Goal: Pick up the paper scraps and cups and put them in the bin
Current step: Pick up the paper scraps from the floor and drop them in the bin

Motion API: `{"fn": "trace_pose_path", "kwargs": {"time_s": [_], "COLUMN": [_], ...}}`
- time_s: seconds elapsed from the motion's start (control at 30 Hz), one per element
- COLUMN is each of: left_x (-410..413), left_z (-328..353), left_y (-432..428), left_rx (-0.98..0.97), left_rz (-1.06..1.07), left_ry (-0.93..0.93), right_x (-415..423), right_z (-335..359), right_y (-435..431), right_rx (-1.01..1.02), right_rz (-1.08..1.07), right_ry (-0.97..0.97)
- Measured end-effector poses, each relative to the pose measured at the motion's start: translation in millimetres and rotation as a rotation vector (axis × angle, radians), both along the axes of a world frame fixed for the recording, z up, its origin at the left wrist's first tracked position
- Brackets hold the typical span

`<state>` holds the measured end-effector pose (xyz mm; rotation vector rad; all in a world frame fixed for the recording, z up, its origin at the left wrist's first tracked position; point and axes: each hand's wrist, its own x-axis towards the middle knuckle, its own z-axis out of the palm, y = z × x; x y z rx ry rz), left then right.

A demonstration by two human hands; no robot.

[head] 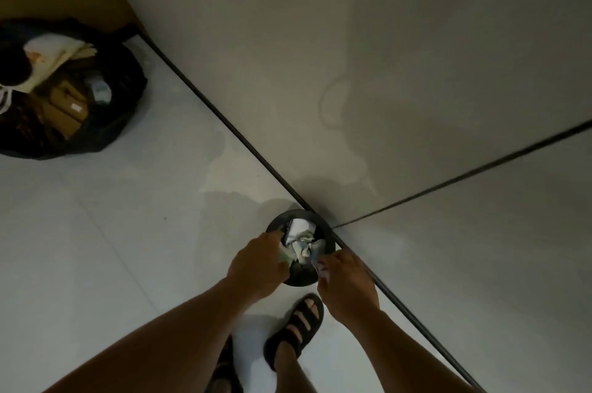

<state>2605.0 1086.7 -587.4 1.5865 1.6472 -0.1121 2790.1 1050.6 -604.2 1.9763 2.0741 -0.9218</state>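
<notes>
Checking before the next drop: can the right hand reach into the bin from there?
Probably yes: the right hand hangs at the rim of the bin with nothing between, though crumpled paper fills it high.

floor corner with bin: positions

- floor (96, 232): left and near part of view.
- wall (384, 40): behind and to the right, meeting the floor along a line (224, 123) running from far left to near right.
- second line (464, 173): branches right from the first.
- bin (278, 219): on the floor at that junction, against the wall.
- paper scraps (302, 243): in the bin.
- left hand (259, 259): over the bin's left rim.
- right hand (344, 283): at the bin's near-right rim, a paper scrap (320, 271) between its fingers.
- sandalled foot (296, 328): on the floor just before the bin, between the forearms.
- bag (121, 78): on the floor far left, well apart from the bin.
- boxes (64, 107): inside the bag.
</notes>
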Motion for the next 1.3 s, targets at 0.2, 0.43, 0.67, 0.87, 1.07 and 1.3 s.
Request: {"fn": "trace_pose_path", "kwargs": {"time_s": [0.2, 0.43, 0.67, 0.87, 1.07, 1.3], "left_x": [12, -2, -28, -26, -5, 35], "left_z": [-156, -247, -189, -63, 71, 180], "left_y": [38, 36, 31, 46, 56, 12], "left_rx": [0.018, -0.002, -0.01, 0.097, 0.234, 0.275], "left_rz": [-0.135, -0.241, -0.27, -0.467, -0.651, -0.969], "left_ry": [0.052, 0.121, 0.087, 0.034, 0.038, 0.128], "right_x": [-7, -28, -33, -35, -42, -30], "right_z": [-141, -224, -168, -47, 90, 199], "right_y": [34, 27, 3, 11, -19, -107], "right_rx": [-0.059, -0.081, -0.205, -0.105, 0.024, 0.081], "right_rz": [-0.135, -0.229, -0.364, -0.509, -0.691, -0.771], "right_ry": [-0.04, -0.055, -0.07, -0.077, -0.064, -0.159]}}
